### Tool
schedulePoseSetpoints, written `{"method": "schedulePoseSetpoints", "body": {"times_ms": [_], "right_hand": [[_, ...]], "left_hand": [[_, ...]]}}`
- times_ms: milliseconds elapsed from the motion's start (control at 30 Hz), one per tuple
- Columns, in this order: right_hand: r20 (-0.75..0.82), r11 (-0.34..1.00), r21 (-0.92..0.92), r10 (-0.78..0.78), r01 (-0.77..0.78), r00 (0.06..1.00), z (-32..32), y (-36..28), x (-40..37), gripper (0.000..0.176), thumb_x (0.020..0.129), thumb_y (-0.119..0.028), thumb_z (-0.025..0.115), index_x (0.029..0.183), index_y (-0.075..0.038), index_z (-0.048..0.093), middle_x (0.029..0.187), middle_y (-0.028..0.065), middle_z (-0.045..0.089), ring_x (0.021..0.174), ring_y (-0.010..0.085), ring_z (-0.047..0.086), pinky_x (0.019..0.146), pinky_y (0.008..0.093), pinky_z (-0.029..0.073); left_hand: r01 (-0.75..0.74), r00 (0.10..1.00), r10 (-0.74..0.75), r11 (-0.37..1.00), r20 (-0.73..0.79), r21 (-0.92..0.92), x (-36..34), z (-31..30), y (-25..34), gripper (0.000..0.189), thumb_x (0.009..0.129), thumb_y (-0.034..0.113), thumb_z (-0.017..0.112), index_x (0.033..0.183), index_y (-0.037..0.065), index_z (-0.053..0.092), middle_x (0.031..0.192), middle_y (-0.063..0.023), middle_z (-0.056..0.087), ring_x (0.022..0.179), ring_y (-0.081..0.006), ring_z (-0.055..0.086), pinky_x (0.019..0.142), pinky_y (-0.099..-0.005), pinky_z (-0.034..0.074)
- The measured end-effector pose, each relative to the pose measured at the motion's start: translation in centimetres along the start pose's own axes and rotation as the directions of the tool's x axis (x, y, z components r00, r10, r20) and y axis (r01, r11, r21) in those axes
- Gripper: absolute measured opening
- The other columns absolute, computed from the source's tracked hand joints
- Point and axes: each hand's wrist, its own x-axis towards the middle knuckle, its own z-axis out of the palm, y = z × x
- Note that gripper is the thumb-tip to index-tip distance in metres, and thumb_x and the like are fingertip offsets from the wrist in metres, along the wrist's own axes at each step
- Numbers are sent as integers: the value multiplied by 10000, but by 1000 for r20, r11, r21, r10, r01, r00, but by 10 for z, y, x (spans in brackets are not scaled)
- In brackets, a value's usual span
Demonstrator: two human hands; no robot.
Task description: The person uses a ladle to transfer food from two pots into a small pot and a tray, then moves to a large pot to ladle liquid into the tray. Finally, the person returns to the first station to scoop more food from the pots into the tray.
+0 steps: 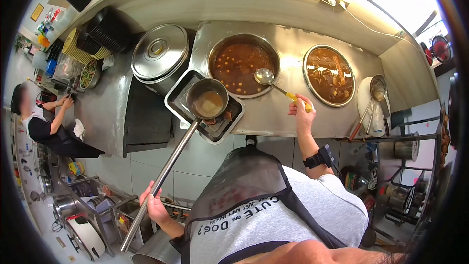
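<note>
My left hand (155, 205) is closed around the long metal handle of a deep ladle (207, 99), whose bowl holds cloudy liquid over a rectangular metal tray (238, 112). My right hand (301, 109) grips the yellow handle of a metal spoon (264, 76). The spoon's bowl is over the right part of a round pot (243, 63) of brown broth with small round pieces floating in it. Farther right, a second round pot (330, 75) holds brown broth with larger pieces.
A lidded steel pot (160, 52) stands left of the tray. Strainers (377, 89) with long handles lie on a white plate at the right. Black containers (108, 28) are stacked at the back left. A co-worker (46, 117) stands at the far left counter.
</note>
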Motion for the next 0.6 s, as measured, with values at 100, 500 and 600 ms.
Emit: {"method": "schedulePoseSetpoints", "body": {"times_ms": [100,500,600], "right_hand": [[-8,1000,-14,-4,4,1000,6,-1,5,265,910,-155,550,1086,40,580,732,106,610,564,117,575,503,245,518],[-9,999,-48,-10,10,1000,17,3,18,251,901,-134,559,1076,43,592,720,105,603,554,110,565,488,245,522],[-11,998,-55,-4,3,1000,18,5,21,246,900,-129,557,1076,38,597,718,103,602,554,109,565,488,245,524]], "left_hand": [[4,1000,-4,1000,-6,-3,1,-1,-1,281,865,67,455,1109,-69,487,1179,-345,509,1061,-341,570,830,-354,537],[-12,1000,12,1000,1,1,1,0,0,285,857,57,455,1110,-71,493,1173,-346,511,1048,-344,578,819,-359,546],[-16,1000,16,1000,-9,8,1,1,1,285,855,54,456,1108,-73,494,1169,-346,515,1043,-344,581,816,-358,549]]}}
